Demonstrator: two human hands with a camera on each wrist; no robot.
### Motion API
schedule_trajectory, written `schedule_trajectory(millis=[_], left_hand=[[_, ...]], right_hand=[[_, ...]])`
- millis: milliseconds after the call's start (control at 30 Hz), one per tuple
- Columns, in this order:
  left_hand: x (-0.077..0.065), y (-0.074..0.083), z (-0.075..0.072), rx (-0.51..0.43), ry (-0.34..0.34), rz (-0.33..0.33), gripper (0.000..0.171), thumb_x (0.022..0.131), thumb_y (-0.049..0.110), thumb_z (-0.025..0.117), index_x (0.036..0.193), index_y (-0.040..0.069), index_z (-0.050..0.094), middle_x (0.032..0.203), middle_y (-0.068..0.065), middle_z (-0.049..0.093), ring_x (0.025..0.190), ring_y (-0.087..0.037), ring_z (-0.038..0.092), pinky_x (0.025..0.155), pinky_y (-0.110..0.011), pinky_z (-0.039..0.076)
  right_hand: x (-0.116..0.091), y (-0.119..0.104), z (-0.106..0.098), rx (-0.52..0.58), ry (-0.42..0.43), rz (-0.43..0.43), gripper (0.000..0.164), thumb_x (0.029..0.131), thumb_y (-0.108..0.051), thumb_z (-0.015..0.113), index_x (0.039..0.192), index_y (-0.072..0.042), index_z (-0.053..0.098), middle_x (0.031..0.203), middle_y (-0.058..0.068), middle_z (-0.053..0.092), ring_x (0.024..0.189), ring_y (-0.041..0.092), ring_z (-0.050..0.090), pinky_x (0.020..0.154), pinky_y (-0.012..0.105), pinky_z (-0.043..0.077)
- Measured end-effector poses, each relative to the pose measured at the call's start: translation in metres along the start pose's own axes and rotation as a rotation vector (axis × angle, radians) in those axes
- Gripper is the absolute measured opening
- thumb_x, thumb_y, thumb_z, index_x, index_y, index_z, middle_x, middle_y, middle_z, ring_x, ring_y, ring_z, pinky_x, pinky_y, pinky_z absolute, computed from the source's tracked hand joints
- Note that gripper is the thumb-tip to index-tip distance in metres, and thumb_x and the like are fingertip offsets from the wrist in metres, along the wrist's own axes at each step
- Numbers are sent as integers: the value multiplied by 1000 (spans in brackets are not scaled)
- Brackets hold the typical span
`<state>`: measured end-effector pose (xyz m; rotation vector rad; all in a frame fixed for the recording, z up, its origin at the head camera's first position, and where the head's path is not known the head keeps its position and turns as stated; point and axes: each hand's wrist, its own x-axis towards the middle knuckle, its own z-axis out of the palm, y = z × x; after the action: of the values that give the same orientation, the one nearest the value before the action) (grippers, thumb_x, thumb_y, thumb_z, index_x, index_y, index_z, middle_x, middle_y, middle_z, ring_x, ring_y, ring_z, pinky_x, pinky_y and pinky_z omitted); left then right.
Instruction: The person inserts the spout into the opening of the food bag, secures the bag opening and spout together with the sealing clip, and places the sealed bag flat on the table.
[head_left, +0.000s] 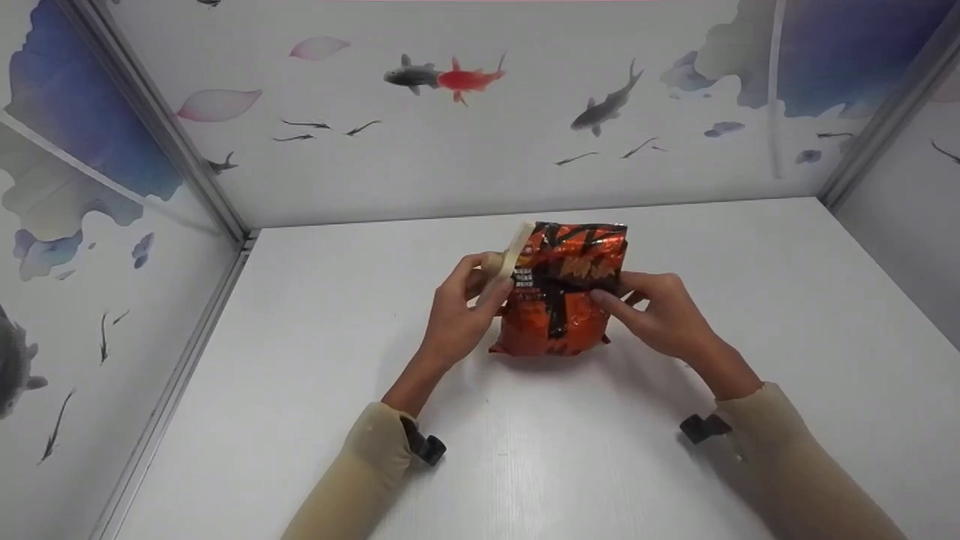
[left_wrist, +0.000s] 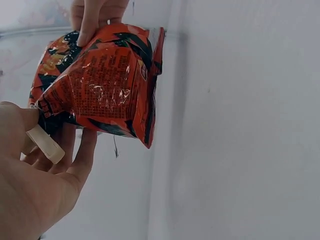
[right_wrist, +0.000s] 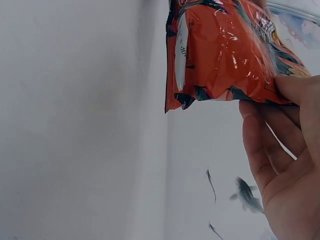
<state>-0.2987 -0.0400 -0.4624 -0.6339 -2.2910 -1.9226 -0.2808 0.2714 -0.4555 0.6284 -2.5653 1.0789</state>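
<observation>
An orange and black snack bag (head_left: pixel 562 315) is held up over the white table, its printed face wrinkled and shiny. Along its upper left edge runs a long cream bag clip (head_left: pixel 517 251). My left hand (head_left: pixel 461 311) pinches this clip at the bag's edge, thumb in front and fingers behind. In the left wrist view, one end of the clip (left_wrist: pixel 47 145) sticks out below the thumb. On the other side, my right hand (head_left: pixel 660 311) grips the bag's right edge, its thumb on the front. The right wrist view shows the fingers under the bag (right_wrist: pixel 225 55).
The white table (head_left: pixel 540 465) spreads around the hands. Behind it stands a white panel (head_left: pixel 480 165) painted with fish and petals, with a similar panel (head_left: pixel 67 277) at the left. Small black wrist cameras (head_left: pixel 427 448) sit on both cuffs.
</observation>
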Motion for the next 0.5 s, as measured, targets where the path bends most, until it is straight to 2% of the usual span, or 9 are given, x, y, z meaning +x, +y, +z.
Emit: schedule_trajectory(millis=[200,300,500], left_hand=[[-1,-3,0,-23,-31,-54,52,108,37,70,152,16,52,130,-11,77,112,-23,79,80,-36,69],[-2,-5,0,-24,-40,-99,55,108,38,69,154,16,50,126,-12,78,105,-23,80,78,-38,69],[-2,-10,0,13,-59,-188,58,109,39,67,157,14,46,125,-13,77,104,-22,79,78,-38,69]], right_hand=[[0,4,3,17,-34,35,19,104,-31,76,112,-15,84,96,-4,83,84,11,74,77,24,63],[-1,5,5,44,-55,50,20,105,-32,75,109,-15,84,90,-6,81,78,12,72,71,28,62],[-1,7,10,62,-93,99,23,105,-35,74,102,-15,83,81,-5,77,70,15,68,61,25,57]])
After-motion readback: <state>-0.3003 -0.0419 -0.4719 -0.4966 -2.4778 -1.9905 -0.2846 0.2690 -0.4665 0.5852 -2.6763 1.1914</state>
